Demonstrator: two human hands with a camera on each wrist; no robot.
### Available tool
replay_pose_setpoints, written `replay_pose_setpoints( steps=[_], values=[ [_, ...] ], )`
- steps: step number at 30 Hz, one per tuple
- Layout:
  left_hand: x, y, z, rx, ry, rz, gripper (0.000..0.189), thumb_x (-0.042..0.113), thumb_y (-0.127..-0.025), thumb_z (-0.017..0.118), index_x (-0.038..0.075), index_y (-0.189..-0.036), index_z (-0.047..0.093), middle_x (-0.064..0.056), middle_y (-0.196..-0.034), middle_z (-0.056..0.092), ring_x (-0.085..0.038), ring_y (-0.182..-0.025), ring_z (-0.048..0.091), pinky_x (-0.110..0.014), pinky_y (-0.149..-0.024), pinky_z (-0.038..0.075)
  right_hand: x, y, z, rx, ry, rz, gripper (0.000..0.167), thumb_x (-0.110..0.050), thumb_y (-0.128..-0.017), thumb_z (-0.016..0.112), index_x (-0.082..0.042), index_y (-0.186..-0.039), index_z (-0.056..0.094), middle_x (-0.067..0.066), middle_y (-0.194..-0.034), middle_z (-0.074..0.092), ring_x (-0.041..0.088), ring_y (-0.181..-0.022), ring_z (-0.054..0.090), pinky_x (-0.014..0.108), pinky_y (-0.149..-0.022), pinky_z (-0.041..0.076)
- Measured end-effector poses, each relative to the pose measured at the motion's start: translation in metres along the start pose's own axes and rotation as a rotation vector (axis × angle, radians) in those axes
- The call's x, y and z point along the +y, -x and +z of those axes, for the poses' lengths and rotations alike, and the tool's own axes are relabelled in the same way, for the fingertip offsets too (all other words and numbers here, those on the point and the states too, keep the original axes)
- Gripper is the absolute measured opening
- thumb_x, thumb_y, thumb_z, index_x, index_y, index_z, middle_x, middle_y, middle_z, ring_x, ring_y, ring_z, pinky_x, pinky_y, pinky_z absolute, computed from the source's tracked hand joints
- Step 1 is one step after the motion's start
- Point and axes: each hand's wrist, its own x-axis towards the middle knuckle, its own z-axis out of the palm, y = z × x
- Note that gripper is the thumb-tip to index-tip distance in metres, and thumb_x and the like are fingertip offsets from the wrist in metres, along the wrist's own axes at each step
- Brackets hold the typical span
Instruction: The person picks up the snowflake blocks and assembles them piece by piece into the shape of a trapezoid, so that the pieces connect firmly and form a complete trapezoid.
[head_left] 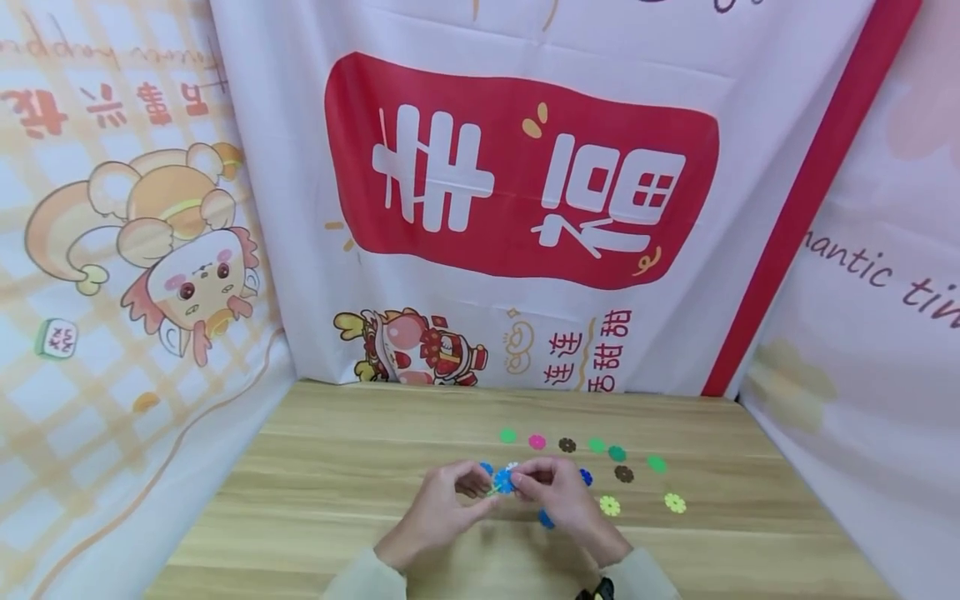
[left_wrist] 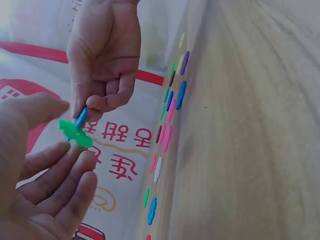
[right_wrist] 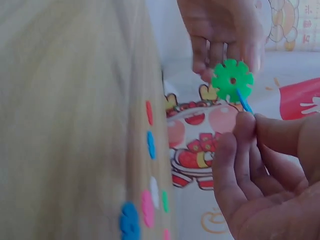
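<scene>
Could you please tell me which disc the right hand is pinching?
The blue disc held in the air, meeting the green disc; the right hand pinches it, whereas other blue discs lie on the table.

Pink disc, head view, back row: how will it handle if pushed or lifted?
Probably slides rather than rolls: the pink disc lies flat on the table. Likely light: it looks thin. May be fiddly to pinch, sitting so low.

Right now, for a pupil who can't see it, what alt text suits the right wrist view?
The right hand pinches a blue plastic disc, seen edge-on, meeting a bright green flower-shaped disc in the left hand. Red, blue, pink, white and green discs lie on the pale wooden table.
</scene>
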Motion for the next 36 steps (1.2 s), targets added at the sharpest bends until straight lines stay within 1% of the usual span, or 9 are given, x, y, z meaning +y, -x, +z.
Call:
replay_pose_setpoints(
  steps=[4, 8, 13, 17, 21, 26, 31, 33, 36],
  values=[
    [-0.001, 0.000, -0.004, -0.049, 0.092, -0.101, 0.021, 0.029, -0.099, 0.076, 0.012, -0.110, 0.073, -0.001, -0.105, 0.075, -0.009, -0.093, 0.071, -0.020, -0.085, 0.060, -0.001, 0.000, -0.006, -0.077, 0.034, -0.059, 0.017, -0.014, -0.103, 0.070, -0.003, -0.113, 0.077, 0.013, -0.107, 0.079, 0.016, -0.091, 0.074, 0.033, -0.082, 0.065],
    [-0.004, 0.000, -0.006, -0.094, 0.172, -0.160, 0.022, 0.027, -0.101, 0.073, 0.010, -0.114, 0.073, -0.006, -0.111, 0.074, -0.012, -0.098, 0.070, -0.018, -0.085, 0.058, -0.001, -0.002, -0.008, -0.177, 0.122, -0.157, 0.015, -0.011, -0.102, 0.070, -0.006, -0.112, 0.080, 0.013, -0.108, 0.079, 0.017, -0.090, 0.074, 0.033, -0.079, 0.065],
    [-0.005, 0.000, -0.007, -0.136, 0.210, -0.164, 0.020, 0.023, -0.100, 0.074, 0.010, -0.115, 0.073, -0.008, -0.113, 0.071, -0.015, -0.100, 0.069, -0.019, -0.086, 0.058, -0.002, -0.004, -0.007, -0.277, 0.202, -0.234, 0.013, -0.010, -0.100, 0.072, -0.011, -0.109, 0.082, 0.007, -0.104, 0.081, 0.015, -0.082, 0.072, 0.026, -0.070, 0.062],
    [-0.006, -0.001, -0.007, -0.143, 0.213, -0.162, 0.016, 0.018, -0.099, 0.075, 0.009, -0.113, 0.073, -0.008, -0.111, 0.071, -0.016, -0.098, 0.068, -0.019, -0.085, 0.058, -0.003, -0.005, -0.007, -0.315, 0.228, -0.249, 0.014, -0.012, -0.099, 0.073, -0.012, -0.110, 0.081, 0.004, -0.104, 0.081, 0.017, -0.086, 0.074, 0.026, -0.073, 0.063],
    [-0.010, -0.004, -0.005, -0.151, 0.210, -0.148, 0.013, 0.016, -0.099, 0.075, 0.010, -0.110, 0.074, -0.006, -0.108, 0.072, -0.015, -0.096, 0.069, -0.020, -0.085, 0.059, -0.004, -0.004, -0.016, -0.323, 0.301, -0.249, 0.016, -0.013, -0.099, 0.075, -0.009, -0.113, 0.080, 0.006, -0.105, 0.081, 0.015, -0.090, 0.075, 0.022, -0.078, 0.062],
    [-0.013, -0.005, -0.004, -0.162, 0.183, -0.147, 0.009, 0.016, -0.098, 0.076, 0.012, -0.106, 0.075, -0.003, -0.104, 0.073, -0.013, -0.092, 0.068, -0.020, -0.083, 0.059, 0.000, -0.003, -0.036, -0.321, 0.476, -0.246, 0.021, -0.013, -0.095, 0.079, -0.004, -0.114, 0.077, 0.011, -0.107, 0.078, 0.010, -0.091, 0.072, 0.020, -0.081, 0.060],
    [-0.012, -0.001, -0.007, -0.151, 0.135, -0.161, 0.004, 0.011, -0.098, 0.075, 0.012, -0.102, 0.077, -0.003, -0.100, 0.072, -0.013, -0.089, 0.066, -0.020, -0.079, 0.057, 0.011, -0.006, -0.050, -0.343, 0.625, -0.231, 0.023, -0.009, -0.091, 0.082, -0.004, -0.112, 0.076, 0.009, -0.106, 0.077, 0.017, -0.093, 0.073, 0.024, -0.082, 0.062],
    [-0.011, 0.001, -0.007, -0.158, 0.121, -0.162, 0.004, 0.011, -0.098, 0.075, 0.012, -0.101, 0.077, -0.003, -0.099, 0.073, -0.012, -0.088, 0.066, -0.019, -0.079, 0.057, 0.017, -0.006, -0.053, -0.354, 0.651, -0.229, 0.023, -0.009, -0.090, 0.083, -0.006, -0.111, 0.077, 0.006, -0.105, 0.078, 0.017, -0.093, 0.073, 0.026, -0.082, 0.063],
    [-0.010, 0.002, -0.006, -0.165, 0.099, -0.167, 0.005, 0.012, -0.098, 0.075, 0.014, -0.101, 0.078, -0.001, -0.098, 0.073, -0.011, -0.088, 0.066, -0.019, -0.079, 0.056, 0.025, -0.005, -0.055, -0.372, 0.661, -0.240, 0.021, -0.010, -0.089, 0.083, -0.008, -0.109, 0.077, 0.002, -0.101, 0.078, 0.012, -0.090, 0.071, 0.025, -0.080, 0.062]
  ],
)
